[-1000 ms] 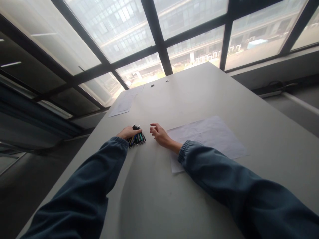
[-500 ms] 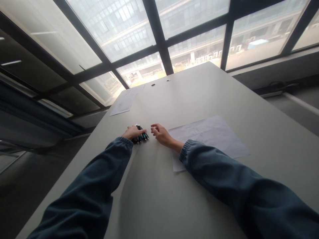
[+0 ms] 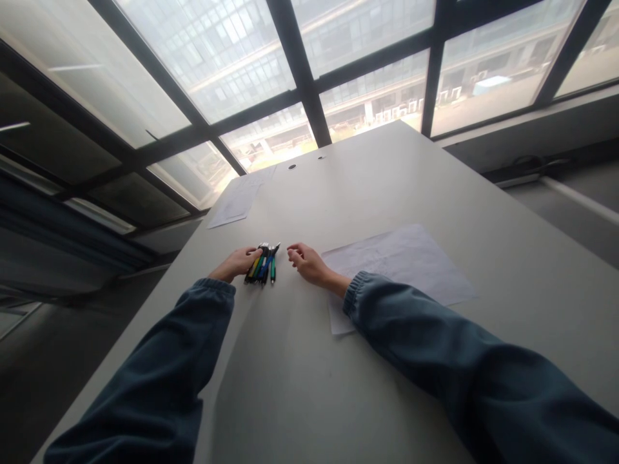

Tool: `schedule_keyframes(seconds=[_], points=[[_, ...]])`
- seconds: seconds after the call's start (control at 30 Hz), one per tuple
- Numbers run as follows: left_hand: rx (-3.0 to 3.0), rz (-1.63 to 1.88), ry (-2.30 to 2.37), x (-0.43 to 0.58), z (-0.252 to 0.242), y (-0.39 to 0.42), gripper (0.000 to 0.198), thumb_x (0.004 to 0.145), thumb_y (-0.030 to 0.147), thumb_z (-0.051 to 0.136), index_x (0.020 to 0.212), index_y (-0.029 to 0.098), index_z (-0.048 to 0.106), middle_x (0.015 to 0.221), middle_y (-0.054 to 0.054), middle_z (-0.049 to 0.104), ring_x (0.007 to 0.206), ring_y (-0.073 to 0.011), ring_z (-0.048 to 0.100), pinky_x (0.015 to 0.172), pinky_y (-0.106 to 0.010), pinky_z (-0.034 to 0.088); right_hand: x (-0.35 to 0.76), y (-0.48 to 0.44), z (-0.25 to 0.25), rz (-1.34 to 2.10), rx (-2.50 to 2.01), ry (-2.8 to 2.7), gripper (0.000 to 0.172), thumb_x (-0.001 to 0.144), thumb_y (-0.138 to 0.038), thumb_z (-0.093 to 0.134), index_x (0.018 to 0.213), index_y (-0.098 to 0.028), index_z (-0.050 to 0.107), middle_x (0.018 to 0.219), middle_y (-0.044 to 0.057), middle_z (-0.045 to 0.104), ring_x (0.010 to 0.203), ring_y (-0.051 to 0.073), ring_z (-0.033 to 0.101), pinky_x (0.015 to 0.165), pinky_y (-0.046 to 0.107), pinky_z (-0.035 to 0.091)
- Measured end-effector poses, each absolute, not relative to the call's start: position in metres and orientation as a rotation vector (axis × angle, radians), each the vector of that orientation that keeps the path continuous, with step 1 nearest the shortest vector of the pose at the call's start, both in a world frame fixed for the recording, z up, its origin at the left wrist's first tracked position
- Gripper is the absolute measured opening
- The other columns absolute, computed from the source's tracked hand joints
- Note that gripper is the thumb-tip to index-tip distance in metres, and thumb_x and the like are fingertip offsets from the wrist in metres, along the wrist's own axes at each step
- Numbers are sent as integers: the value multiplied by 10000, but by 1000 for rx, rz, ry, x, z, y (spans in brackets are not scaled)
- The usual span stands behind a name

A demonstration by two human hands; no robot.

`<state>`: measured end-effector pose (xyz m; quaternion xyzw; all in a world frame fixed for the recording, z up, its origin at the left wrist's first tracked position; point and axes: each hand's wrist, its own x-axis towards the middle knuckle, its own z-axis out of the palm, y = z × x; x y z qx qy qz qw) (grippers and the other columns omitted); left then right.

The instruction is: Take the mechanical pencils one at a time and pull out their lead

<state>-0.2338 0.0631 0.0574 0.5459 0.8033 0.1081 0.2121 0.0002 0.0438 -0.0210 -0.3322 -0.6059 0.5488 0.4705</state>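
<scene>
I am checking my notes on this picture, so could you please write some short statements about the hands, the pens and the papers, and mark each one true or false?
1. The left hand touches the pens. True.
2. The right hand grips a yellow pen. False: no pen shows in it; its fingers are loosely curled, apart from the pens.
3. The right sleeve passes over part of the near paper. True.
4. All the pens are red. False: yellow, blue, green and black parts show.
5. The pens lie on the near paper. False: they lie on the white table, to the left of that paper.
6. More paper lies towards the window side of the table. True.
</scene>
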Motion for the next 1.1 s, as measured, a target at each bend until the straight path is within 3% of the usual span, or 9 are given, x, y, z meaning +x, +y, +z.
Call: schedule_keyframes(seconds=[0.17,0.27,0.37,0.47,0.73,0.93,1.1], points=[[1415,235,2208,-233,55,57,717,780,515,725,1368,135,568,1216,-178,691,894,-238,713,634,-270,570,1,43,-20,1332,-807,-1493,274,994,-375,486,1092,-175,646,898,34,670,775,151,617,696,263,514],[1556,207,2261,-233,54,58,717,788,498,712,1387,132,565,1213,-173,695,918,-245,717,719,-302,579,1,44,-20,1331,-804,-1494,265,991,-372,493,1067,-173,651,882,29,666,753,144,609,672,250,498],[1813,222,2303,-232,53,61,615,804,445,676,1327,127,623,1208,-150,705,1011,-263,698,861,-318,551,1,44,-19,1351,-814,-1471,260,993,-371,489,1045,-177,653,864,21,665,732,138,606,640,237,482],[1991,232,2296,-229,49,61,491,843,424,598,1229,132,675,1087,-122,730,961,-250,691,886,-322,529,2,44,-17,1384,-827,-1433,259,997,-366,479,1017,-180,657,833,12,661,704,130,599,616,227,470],[2325,226,2314,-199,37,44,453,811,589,624,970,169,684,1034,-133,629,1068,-316,568,1035,-445,434,1,45,-17,1367,-826,-1441,240,987,-345,501,972,-173,667,815,11,664,687,126,597,607,222,462],[2289,124,2394,-199,27,40,448,744,385,677,1158,216,650,1211,-130,603,1152,-329,524,1026,-437,426,2,45,-17,1348,-832,-1466,253,982,-358,505,966,-175,679,823,17,670,712,139,608,640,235,483],[2253,344,2345,-223,35,52,390,821,452,581,1062,167,693,1106,-127,680,1064,-285,602,990,-384,455,2,45,-16,1317,-857,-1490,254,984,-350,498,946,-182,685,841,19,678,724,141,608,667,243,486]])
